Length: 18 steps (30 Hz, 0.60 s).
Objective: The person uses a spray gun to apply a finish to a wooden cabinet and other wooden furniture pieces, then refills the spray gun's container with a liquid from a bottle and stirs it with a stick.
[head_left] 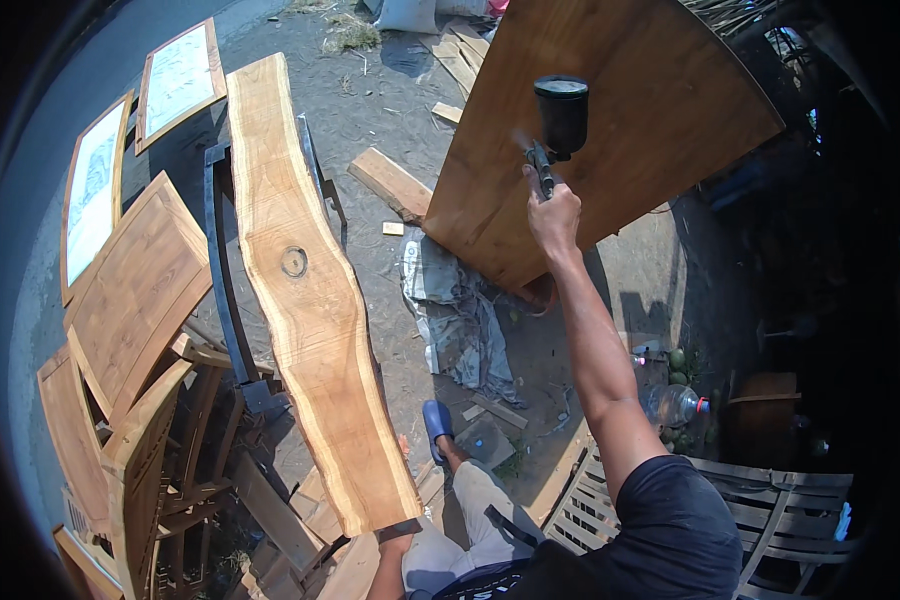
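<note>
My right hand [555,214] is wrapped round the handle of a spray gun [541,165] with a black cup [564,120] on top. A faint mist shows at its nozzle, in front of a large brown wooden panel [510,190] that stands tilted. Down at the lower edge, my left hand [398,543] is by the near end of a long live-edge wooden slab [310,330]. Its fingers are hidden, so I cannot tell whether it touches the slab. The slab has pale edges and a dark ring mark, and rests on a dark metal stand [228,270].
Wooden panels and frames [140,290] lean at the left, beside stacked chair-like parts [170,450]. A crumpled cloth [460,325] and a wood block [390,183] lie on the ground. At the right are a clear plastic bottle [673,405] and a slatted bench [770,500].
</note>
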Motion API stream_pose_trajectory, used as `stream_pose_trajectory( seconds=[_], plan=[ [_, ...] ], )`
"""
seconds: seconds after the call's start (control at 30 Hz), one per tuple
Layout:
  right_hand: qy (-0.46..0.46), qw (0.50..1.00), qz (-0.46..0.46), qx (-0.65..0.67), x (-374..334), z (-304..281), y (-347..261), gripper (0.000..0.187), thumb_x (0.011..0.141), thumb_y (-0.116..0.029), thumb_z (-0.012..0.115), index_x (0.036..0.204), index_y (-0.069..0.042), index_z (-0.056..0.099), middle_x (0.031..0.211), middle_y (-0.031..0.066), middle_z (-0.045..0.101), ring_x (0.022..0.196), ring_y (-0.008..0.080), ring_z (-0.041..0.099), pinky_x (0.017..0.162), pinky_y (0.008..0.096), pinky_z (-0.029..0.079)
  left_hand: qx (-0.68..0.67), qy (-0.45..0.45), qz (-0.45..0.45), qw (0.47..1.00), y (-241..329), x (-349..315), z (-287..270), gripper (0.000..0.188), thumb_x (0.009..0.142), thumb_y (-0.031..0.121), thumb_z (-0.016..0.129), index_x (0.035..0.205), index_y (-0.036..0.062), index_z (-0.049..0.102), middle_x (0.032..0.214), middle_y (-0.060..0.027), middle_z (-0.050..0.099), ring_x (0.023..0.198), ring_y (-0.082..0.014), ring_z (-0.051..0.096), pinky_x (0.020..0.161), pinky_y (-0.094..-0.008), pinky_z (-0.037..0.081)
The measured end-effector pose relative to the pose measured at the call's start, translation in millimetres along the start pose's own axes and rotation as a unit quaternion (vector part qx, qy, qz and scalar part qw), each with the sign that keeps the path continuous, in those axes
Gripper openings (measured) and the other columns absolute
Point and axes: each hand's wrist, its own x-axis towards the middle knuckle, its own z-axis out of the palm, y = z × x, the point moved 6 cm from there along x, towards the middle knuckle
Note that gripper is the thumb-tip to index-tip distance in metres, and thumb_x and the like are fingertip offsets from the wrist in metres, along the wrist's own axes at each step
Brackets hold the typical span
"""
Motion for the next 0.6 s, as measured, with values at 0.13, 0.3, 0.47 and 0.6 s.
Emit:
stream_pose_trajectory(
  seconds=[0.13,0.3,0.47,0.6],
  plan=[
    [-0.009,1.000,0.027,-0.013,-7.2,-10.3,-0.4,0.058,0.100,-0.055,0.070,0.088,0.002,0.071,0.070,0.0238,0.068,0.069,0.0451,0.069,0.066,0.0506,0.051,-0.002,0.008,0.003,1.000,4.5,4.0,-1.8,0.106,0.083,0.071,0.070,0.162,0.0088,0.039,0.163,-0.0262,0.043,0.153,-0.0390,0.039,0.125,-0.0449,0.034],
    [0.090,0.994,-0.043,0.041,17.8,-88.5,-38.6,0.055,0.101,-0.052,0.070,0.087,0.000,0.068,0.062,0.0188,0.063,0.059,0.0382,0.063,0.062,0.0474,0.049,0.003,0.008,0.004,1.000,18.4,10.1,-4.9,0.106,0.083,0.070,0.071,0.162,0.0081,0.038,0.162,-0.0268,0.043,0.153,-0.0394,0.040,0.125,-0.0450,0.035],
    [0.184,0.970,-0.140,0.079,57.3,-180.9,-98.2,0.053,0.100,-0.051,0.072,0.084,-0.001,0.066,0.056,0.0106,0.056,0.049,0.0294,0.054,0.056,0.0420,0.046,0.009,0.012,0.004,1.000,23.2,10.9,-10.7,0.107,0.082,0.070,0.072,0.162,0.0074,0.038,0.162,-0.0275,0.044,0.152,-0.0398,0.040,0.125,-0.0452,0.035],
    [0.219,0.962,-0.142,0.083,71.4,-223.7,-136.4,0.054,0.099,-0.054,0.073,0.088,-0.001,0.070,0.059,0.0079,0.061,0.052,0.0227,0.057,0.057,0.0376,0.047,0.005,0.018,0.007,1.000,21.9,11.3,-15.3,0.107,0.082,0.069,0.072,0.162,0.0069,0.038,0.161,-0.0281,0.044,0.152,-0.0401,0.041,0.124,-0.0453,0.035]
  ],
)
